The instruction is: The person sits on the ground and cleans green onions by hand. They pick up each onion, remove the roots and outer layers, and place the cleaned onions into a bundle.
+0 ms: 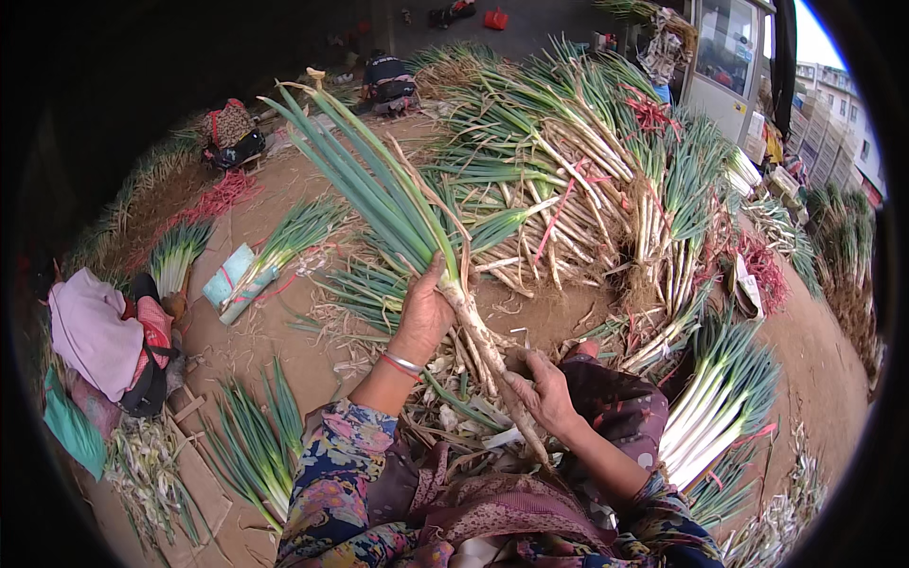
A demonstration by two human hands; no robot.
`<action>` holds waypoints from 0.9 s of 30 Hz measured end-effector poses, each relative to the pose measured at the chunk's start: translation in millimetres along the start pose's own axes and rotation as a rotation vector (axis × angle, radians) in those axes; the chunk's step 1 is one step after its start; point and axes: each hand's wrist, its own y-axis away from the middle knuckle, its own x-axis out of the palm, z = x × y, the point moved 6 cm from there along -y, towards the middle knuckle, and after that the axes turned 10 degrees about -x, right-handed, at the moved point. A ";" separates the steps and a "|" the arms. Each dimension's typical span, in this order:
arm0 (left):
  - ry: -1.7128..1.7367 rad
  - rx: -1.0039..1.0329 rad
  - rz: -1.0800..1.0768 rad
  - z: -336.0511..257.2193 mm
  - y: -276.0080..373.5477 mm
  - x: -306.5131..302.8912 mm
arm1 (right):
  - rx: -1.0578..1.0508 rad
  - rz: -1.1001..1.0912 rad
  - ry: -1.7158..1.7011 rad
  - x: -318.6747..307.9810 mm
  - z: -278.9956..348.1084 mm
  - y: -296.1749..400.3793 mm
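A long green onion [472, 319] slants across my lap, its green leaves [376, 192] pointing up and away and its soil-stained white stalk running down toward me. My left hand [426, 309] is closed around it where the leaves meet the stalk. Lower down, my right hand [543, 390] has its thumb and fingers at the stalk's side, touching a brownish outer layer; whether it pinches that layer is unclear. Peeled husks and leaf scraps [490, 419] lie beneath, between my knees. To my right rests a bundle of cleaned white-stalked onions [710, 405].
A large heap of unpeeled green onions [561, 177] spreads ahead. Red plastic ties [763, 273] lie at the right, others [220, 195] at the left. Onions rest on a light blue sheet [234, 280]. A person [106, 341] sits close on my left; another [387, 78] sits farther ahead.
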 end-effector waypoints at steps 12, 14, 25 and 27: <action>0.072 0.239 -0.155 -102.0 31.5 -96.9 | 0.211 0.441 -0.241 131.6 -33.9 42.6; 0.112 0.257 -0.086 -110.7 34.0 -87.0 | 0.283 0.560 0.005 109.7 -81.3 82.1; -0.068 0.079 -0.079 -44.6 29.5 -72.7 | 0.185 -0.196 -0.745 137.0 -17.9 -154.7; -0.063 0.079 -0.071 -49.8 37.5 -71.1 | 0.139 -0.207 -0.728 139.0 -10.1 -149.7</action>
